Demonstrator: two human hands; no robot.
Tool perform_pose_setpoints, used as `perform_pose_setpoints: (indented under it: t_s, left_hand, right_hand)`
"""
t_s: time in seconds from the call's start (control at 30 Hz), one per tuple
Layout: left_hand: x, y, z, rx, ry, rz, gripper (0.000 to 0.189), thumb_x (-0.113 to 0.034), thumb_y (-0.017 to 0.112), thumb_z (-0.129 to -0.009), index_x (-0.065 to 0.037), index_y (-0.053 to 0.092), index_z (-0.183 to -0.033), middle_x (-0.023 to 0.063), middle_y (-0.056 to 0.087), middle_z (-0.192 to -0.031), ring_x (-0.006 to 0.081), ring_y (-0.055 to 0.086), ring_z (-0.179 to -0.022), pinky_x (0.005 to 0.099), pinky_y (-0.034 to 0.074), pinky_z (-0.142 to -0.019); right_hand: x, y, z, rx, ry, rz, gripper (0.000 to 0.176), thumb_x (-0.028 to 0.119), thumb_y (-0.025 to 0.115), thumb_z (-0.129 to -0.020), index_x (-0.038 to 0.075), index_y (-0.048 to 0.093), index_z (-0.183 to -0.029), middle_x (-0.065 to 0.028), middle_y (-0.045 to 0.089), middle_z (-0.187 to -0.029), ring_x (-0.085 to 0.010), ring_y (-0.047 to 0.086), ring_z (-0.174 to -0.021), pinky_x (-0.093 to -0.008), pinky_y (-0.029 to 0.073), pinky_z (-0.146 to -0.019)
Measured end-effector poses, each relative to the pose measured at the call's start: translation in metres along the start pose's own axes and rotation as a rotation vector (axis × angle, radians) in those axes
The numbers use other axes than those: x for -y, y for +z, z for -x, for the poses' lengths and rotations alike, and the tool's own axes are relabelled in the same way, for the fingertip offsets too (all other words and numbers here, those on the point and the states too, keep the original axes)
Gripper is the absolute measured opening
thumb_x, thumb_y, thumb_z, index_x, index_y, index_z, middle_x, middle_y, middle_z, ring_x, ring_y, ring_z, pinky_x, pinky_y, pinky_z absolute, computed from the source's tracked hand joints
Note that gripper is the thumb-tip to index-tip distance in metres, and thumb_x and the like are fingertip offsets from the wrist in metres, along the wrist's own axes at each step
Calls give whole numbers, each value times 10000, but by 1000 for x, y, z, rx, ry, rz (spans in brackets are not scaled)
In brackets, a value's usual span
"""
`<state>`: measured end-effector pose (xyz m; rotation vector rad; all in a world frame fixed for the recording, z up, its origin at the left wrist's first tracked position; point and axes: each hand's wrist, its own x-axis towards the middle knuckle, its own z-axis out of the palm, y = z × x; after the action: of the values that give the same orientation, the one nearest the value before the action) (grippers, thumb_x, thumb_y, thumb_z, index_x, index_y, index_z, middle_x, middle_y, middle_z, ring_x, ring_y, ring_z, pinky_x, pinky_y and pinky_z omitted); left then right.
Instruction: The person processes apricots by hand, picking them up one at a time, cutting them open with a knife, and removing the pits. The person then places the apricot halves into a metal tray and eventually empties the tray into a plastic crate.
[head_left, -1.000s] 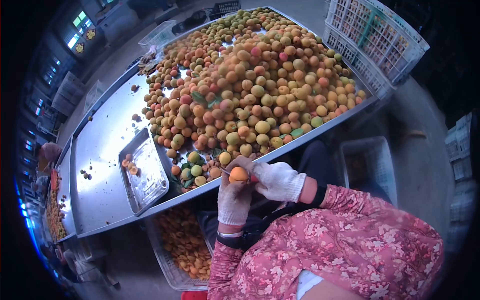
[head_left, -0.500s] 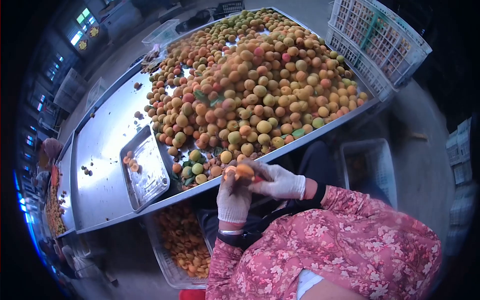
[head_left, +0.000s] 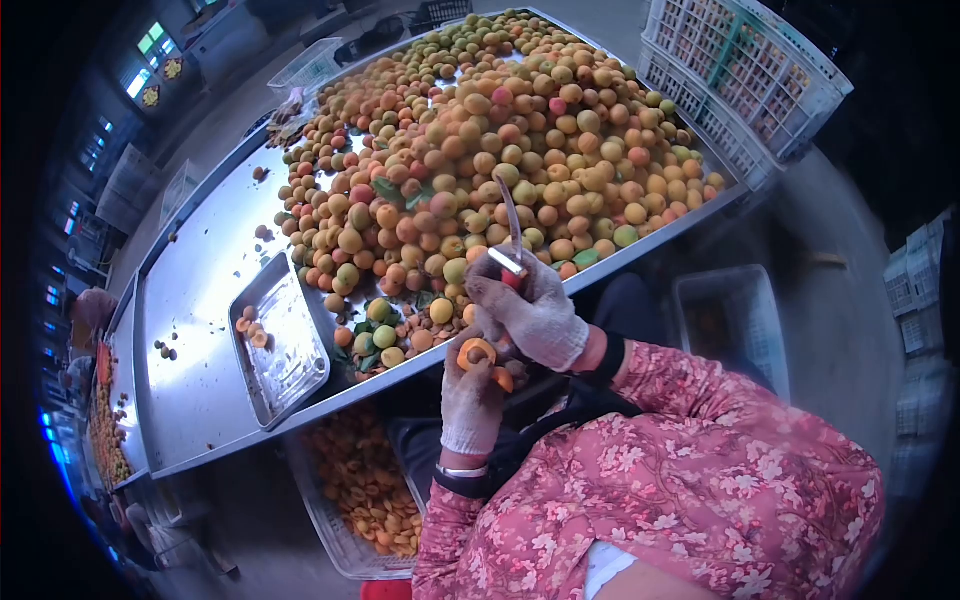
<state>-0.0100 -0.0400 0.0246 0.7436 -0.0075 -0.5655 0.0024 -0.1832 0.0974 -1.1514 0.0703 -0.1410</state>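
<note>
My right hand has lifted away, fingers closed round the thin curved metal knife, blade pointing up. Just below those fingers, my left hand pinches the split orange apricot, off the steel surface.

Left stretch: bare steel table lies open, with only a few stray bits on it.
Right half: the apricot heap fills the surface from edge to edge.
Front edge: a shallow metal tray sits just beside the heap's spill, its inside mostly bare.
Above the rim: the right hand holds a knife upright over the fruit. The left hand, gripping a split apricot, takes up the gap below.
Under the table: an open crate of halves.
Far right: stacked white crates close off the corner.
</note>
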Motion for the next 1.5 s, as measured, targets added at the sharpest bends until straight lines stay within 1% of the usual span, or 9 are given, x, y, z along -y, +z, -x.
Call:
perform_pose_setpoints:
  t_s: [0.17, 0.33, 0.57, 0.73, 0.83, 0.97, 1.27, 1.37, 1.5]
  left_hand:
    - [-1, 9, 7, -66, -24, -85, 477, -41, 555, -889, -60, 373, -1330, 96, 508, -1199, 233, 569, -1058, 377, 503, -902]
    - [5, 3, 4, -97, -51, -276, 428, -74, 563, -908, -53, 400, -1303, 59, 573, -1024, 159, 624, -854, 269, 519, -776]
    - [19, 0, 2, -39, 140, -838, 414, -117, 585, -909, -24, 457, -1292, 60, 606, -870, 98, 580, -696, 243, 479, -609]
    - [11, -3, 1, 98, 233, -1425, 257, -198, 567, -913, -83, 577, -1142, 153, 661, -872, 324, 663, -833, 367, 521, -716]
    - [5, -18, -2, 148, 186, -1841, 224, -272, 586, -908, -109, 616, -1059, 142, 668, -867, 345, 648, -830, 415, 512, -681]
    - [-12, -20, -9, 124, -4, -1930, 257, -340, 575, -914, -116, 637, -1022, 147, 665, -844, 350, 646, -830, 449, 500, -688]
    - [-126, -73, -47, -572, 375, -1898, 325, -249, 662, -863, -72, 616, -1132, 134, 676, -884, 325, 660, -810, 412, 516, -732]
    - [-171, -91, -69, -869, 477, -2205, 532, -210, 714, -797, -46, 545, -1274, 205, 568, -1217, 346, 605, -1012, 420, 488, -864]
    - [-168, -74, -121, -617, 645, -2075, 385, -243, 696, -785, -61, 622, -1117, 169, 642, -1002, 349, 618, -928, 435, 489, -804]
  right_hand:
    - [-19, 2, -3, 42, -188, -10, 127, 109, 598, -941, 46, 557, -1044, -6, 570, -746, -67, 561, -613, -220, 458, -549]
    - [-25, 3, 1, 8, -182, -48, 100, 108, 580, -952, 50, 558, -1030, -5, 569, -724, -67, 563, -607, -223, 452, -524]
    - [-52, -22, -11, -329, 205, -632, 217, 178, 594, -947, 113, 476, -776, 33, 419, -520, -105, 401, -405, -276, 360, -425]
    - [-58, -34, -17, -456, 285, -692, 155, 141, 603, -938, 106, 502, -824, 41, 419, -538, -107, 404, -401, -258, 367, -423]
    - [-44, -32, -11, -312, 80, -173, 104, 149, 606, -944, 92, 537, -892, 38, 471, -574, -77, 442, -425, -237, 379, -423]
    - [-34, -32, -12, -239, 59, -127, 128, 195, 610, -951, 80, 554, -950, 34, 499, -600, -47, 461, -438, -210, 363, -406]
    - [-31, -55, -8, -95, 331, -30, 141, 124, 629, -896, 79, 498, -924, 14, 469, -636, -74, 419, -442, -227, 328, -400]
    - [-20, -57, -6, -81, 388, 1, 138, 111, 622, -890, 59, 500, -926, -9, 503, -686, -92, 478, -487, -226, 394, -442]
    - [-17, -58, -8, -111, 423, -34, 146, 127, 618, -905, 63, 494, -948, -6, 494, -659, -94, 476, -485, -228, 378, -443]
